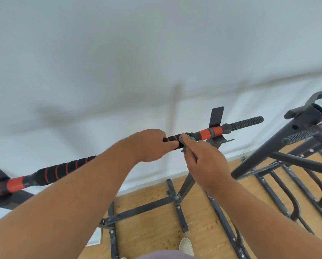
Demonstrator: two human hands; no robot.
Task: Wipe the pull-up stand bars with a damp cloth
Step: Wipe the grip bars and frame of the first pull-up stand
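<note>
Black foam with orange rings covers the pull-up bar [63,168] — the left hand [151,144] curls its fingers round this grip near the bar's middle. Just beside it, the right hand [203,159] pinches a grey cloth [191,142] against the bar, touching the foam's end — towards the stand's right upright [189,182].

Pull-up bar [210,133]: orange sections smooth, slightly glossy, plastic-looking; black foam grip [63,169] matt, soft, ringed with thin orange bands. Ribbed end grip [247,122], right of centre: black, matt, rubbery. Frame tubes [143,208]: dark grey painted metal, scuffed and dull. Cloth [192,139]: grey, crumpled, coarse fabric. Floor [156,230], lower frame: pale wood-grain, low sheen, speckled. Wall [119,53]: white, matt, smooth.
</note>
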